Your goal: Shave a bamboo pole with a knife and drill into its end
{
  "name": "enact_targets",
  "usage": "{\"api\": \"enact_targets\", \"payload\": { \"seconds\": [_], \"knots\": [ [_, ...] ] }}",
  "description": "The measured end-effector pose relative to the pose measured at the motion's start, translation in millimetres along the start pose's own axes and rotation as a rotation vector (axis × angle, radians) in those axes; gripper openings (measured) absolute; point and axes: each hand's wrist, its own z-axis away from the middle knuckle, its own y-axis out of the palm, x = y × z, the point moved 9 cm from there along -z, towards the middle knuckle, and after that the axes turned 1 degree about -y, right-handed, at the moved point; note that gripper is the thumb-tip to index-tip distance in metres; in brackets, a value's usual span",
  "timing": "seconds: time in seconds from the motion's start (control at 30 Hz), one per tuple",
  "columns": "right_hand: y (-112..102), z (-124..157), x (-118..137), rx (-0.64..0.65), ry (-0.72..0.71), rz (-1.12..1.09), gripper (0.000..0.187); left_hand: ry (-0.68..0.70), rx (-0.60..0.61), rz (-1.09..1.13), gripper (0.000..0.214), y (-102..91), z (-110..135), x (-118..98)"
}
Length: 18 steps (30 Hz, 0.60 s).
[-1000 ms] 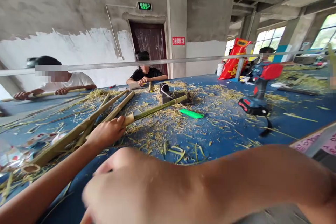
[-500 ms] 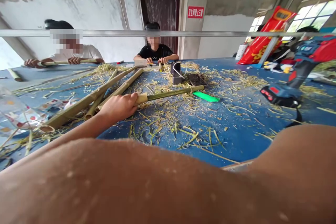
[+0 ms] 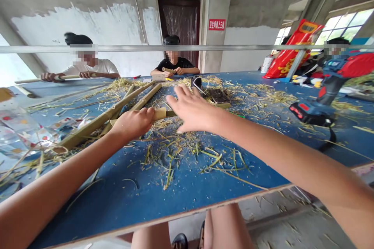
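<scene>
My left hand [image 3: 133, 123] is closed around a short bamboo piece [image 3: 160, 114], whose pale cut end sticks out past my fingers. My right hand [image 3: 191, 109] hangs open over the blue table [image 3: 187, 190], fingers spread, just beyond that end and holding nothing. It hides the far part of the piece. Long split bamboo stalks [image 3: 108, 120] lie to the left of my left hand, and loose bamboo shavings [image 3: 175, 155] are scattered beneath both hands.
A cordless drill [image 3: 318, 109] stands at the right, and a dark flat board [image 3: 219, 97] lies ahead. A clear plastic bag [image 3: 20, 128] sits at the left. Co-workers [image 3: 175, 62] [image 3: 84, 66] work at the far side, beyond a metal rail [image 3: 187, 48]. The table's front edge [image 3: 163, 218] runs below.
My right arm has swung from close across the view to out over the table, with the hand open. The view has tilted down, and the left hand still holds the bamboo.
</scene>
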Motion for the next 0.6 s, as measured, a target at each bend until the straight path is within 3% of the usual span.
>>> {"api": "enact_targets", "payload": {
  "seconds": [0.07, 0.13, 0.23, 0.37, 0.5, 0.6],
  "knots": [
    [7, -9, -41, 0.173, -0.017, 0.350, 0.040, 0.132, 0.001, -0.204, 0.036, -5.5, 2, -12],
    [20, -9, -88, 0.390, 0.068, 0.445, 0.029, 0.224, -0.028, -0.351, 0.037, -11.2, 4, -18],
    [-1, -10, -122, 0.281, 0.122, 0.547, 0.027, 0.162, -0.083, -0.381, 0.037, -23.1, 1, -3],
    [-37, -3, -125, 0.078, 0.166, 0.715, 0.021, 0.048, -0.105, -0.335, 0.041, -32.7, 0, 23],
    [-21, 1, -109, 0.087, 0.124, 0.735, 0.019, 0.089, 0.002, -0.270, 0.041, -18.8, 7, 20],
    [-11, 5, -85, -0.041, -0.014, 0.880, 0.020, 0.070, 0.131, -0.186, 0.032, -5.6, 13, 12]
  ]
}}
